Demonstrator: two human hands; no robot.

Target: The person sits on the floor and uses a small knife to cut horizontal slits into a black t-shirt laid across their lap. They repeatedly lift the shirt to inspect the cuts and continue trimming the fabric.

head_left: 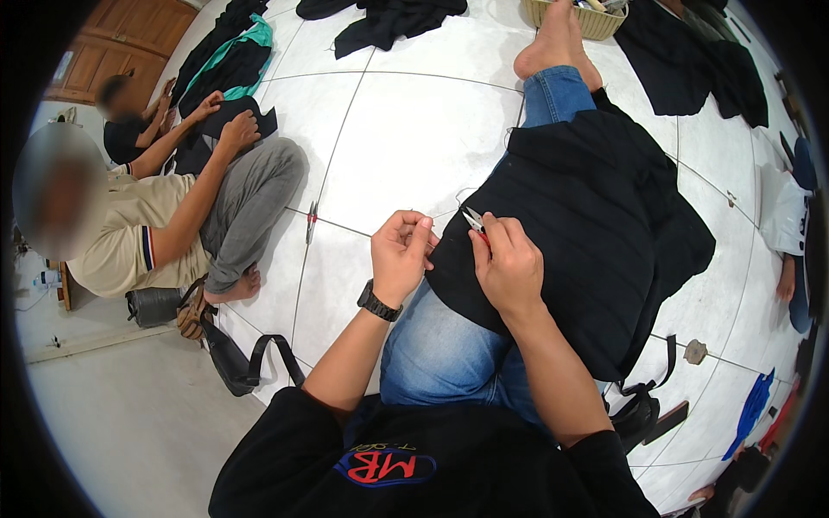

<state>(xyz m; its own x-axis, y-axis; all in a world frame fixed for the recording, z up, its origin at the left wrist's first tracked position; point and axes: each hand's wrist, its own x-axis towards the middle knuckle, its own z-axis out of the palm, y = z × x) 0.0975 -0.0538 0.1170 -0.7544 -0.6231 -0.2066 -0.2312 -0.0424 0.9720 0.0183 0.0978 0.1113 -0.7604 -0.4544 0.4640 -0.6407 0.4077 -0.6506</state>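
Lying across the lap of a person seated on the tiled floor [406,129], a broad black cloth [570,224] covers much of the blue jeans [445,350]. It's matte and dark all over, with soft folds running through it and a rounded edge near the person's hands; from where I stand, its far side spreads past the leg to the right.

At that near edge I can see both hands at work. The right hand [509,263] is closed around small snips [474,219], the fingers wrapped about the red handle and the 2 metal blades poking out toward the left, just over the cloth. The left hand [401,255], with a dark watch [380,300] on its wrist, is beside the cloth's edge. Its fingers curl in toward the thumb, their tips close together; whether they have hold of anything, and how tightly they close, I can't tell.

Another pair of snips [311,222], also red-handled, rests on the tiles between this person and a co-worker in a beige shirt [147,216].
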